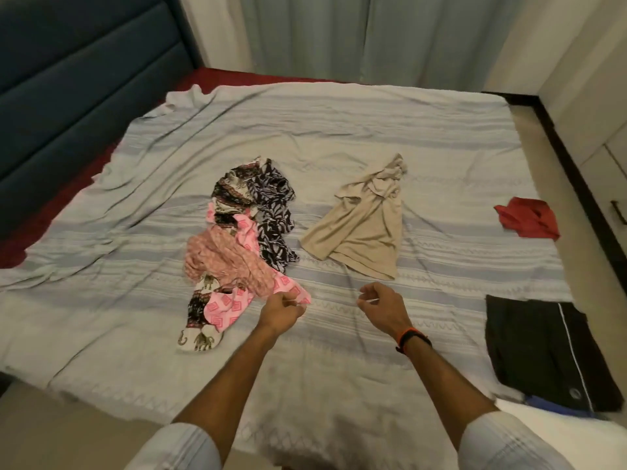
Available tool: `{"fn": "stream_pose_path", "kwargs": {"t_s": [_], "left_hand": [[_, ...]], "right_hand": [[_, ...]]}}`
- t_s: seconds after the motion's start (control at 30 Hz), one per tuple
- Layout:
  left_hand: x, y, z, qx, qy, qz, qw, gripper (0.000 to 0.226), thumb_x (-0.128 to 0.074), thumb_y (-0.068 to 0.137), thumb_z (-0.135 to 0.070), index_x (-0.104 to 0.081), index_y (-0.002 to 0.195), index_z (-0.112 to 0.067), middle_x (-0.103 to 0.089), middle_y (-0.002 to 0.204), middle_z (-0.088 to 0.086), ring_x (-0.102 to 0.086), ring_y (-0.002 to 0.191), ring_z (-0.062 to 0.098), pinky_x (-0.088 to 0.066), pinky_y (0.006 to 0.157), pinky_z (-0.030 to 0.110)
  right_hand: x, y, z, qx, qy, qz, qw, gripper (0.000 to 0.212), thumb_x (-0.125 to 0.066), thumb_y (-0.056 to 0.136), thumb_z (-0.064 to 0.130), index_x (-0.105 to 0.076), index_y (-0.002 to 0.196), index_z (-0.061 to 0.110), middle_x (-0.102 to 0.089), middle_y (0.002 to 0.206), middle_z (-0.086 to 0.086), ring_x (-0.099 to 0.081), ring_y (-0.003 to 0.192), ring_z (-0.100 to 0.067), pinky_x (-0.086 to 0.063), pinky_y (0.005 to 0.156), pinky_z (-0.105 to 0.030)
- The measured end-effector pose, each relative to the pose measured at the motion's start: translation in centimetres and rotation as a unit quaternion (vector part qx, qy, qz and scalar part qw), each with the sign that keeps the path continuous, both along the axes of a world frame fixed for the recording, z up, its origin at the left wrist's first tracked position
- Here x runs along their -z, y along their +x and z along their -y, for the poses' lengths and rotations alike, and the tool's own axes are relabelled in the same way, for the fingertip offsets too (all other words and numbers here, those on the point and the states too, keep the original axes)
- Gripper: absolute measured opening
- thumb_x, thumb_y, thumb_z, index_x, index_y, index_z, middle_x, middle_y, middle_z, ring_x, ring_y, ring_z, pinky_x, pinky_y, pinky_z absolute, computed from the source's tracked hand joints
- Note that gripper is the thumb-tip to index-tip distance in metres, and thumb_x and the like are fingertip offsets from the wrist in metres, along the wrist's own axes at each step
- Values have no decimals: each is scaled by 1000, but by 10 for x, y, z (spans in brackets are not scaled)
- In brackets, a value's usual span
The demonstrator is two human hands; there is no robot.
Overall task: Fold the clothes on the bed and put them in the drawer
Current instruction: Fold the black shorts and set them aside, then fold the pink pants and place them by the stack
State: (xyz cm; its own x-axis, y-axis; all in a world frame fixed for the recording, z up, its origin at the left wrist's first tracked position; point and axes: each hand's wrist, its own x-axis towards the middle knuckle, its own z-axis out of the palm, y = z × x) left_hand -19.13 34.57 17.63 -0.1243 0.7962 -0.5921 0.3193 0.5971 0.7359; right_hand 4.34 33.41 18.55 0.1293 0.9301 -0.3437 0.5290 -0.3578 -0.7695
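A tangled pile of patterned clothes (244,232) lies in the middle of the bed (339,130): black-and-white leaf print, elephant print and pink pieces. A beige top (359,228) lies crumpled to its right. My left hand (281,312) has curled fingers at the near corner of the pink garment (224,308); whether it grips the cloth is unclear. My right hand (381,301) hovers over the bare sheet just below the beige top, fingers loosely curled and holding nothing.
Folded black shorts with a white stripe (539,351) sit at the bed's near right corner. A red cloth (529,217) lies at the right edge. A white cabinet with drawers (607,171) stands on the right, a blue headboard (68,96) on the left, and curtains behind.
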Motion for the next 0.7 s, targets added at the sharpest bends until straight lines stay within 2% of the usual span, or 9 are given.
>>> {"fn": "stream_pose_path", "kwargs": {"t_s": [0.1,0.27,0.43,0.53,0.6,0.7], "left_hand": [[-3,-34,-5,-29,0,-18,999,20,-73,84,-15,-63,102,-14,-65,95,1,-62,95,22,-52,91,40],[8,-85,-8,-80,-14,-31,996,17,-69,87,-11,-62,99,-21,-65,93,-2,-61,94,21,-52,90,38],[32,-135,-14,-121,-45,-33,991,22,-69,84,-11,-66,107,-11,-66,85,3,-63,82,22,-48,69,30],[49,-164,-31,-120,-55,-27,991,21,-66,86,-5,-66,107,-7,-65,80,5,-58,71,17,-44,59,23],[64,-182,-49,-108,-69,-23,991,13,-68,85,-7,-67,97,-11,-67,82,8,-58,74,19,-46,64,25],[88,-203,-75,-92,-83,-18,992,9,-70,79,-16,-65,79,-23,-68,82,10,-62,81,28,-53,80,39]], "right_hand": [[3,-35,-27,-40,2,-1,999,24,-70,88,15,-65,111,9,-68,98,0,-63,83,-11,-47,70,-14],[21,-90,-67,-114,-22,7,993,24,-70,87,13,-66,110,9,-70,100,-2,-64,87,-14,-52,80,-25],[43,-143,-94,-172,-52,22,984,22,-69,87,16,-66,108,11,-69,99,-1,-62,84,-11,-47,74,-20],[61,-173,-112,-191,-73,40,978,22,-67,87,17,-67,109,13,-67,96,2,-61,84,-12,-48,78,-23],[77,-194,-125,-197,-93,55,975,20,-66,86,17,-67,106,16,-69,96,2,-63,85,-13,-50,79,-26],[102,-226,-146,-223,-110,98,963,12,-65,85,22,-64,96,17,-66,90,2,-63,85,-19,-52,78,-32]]}}
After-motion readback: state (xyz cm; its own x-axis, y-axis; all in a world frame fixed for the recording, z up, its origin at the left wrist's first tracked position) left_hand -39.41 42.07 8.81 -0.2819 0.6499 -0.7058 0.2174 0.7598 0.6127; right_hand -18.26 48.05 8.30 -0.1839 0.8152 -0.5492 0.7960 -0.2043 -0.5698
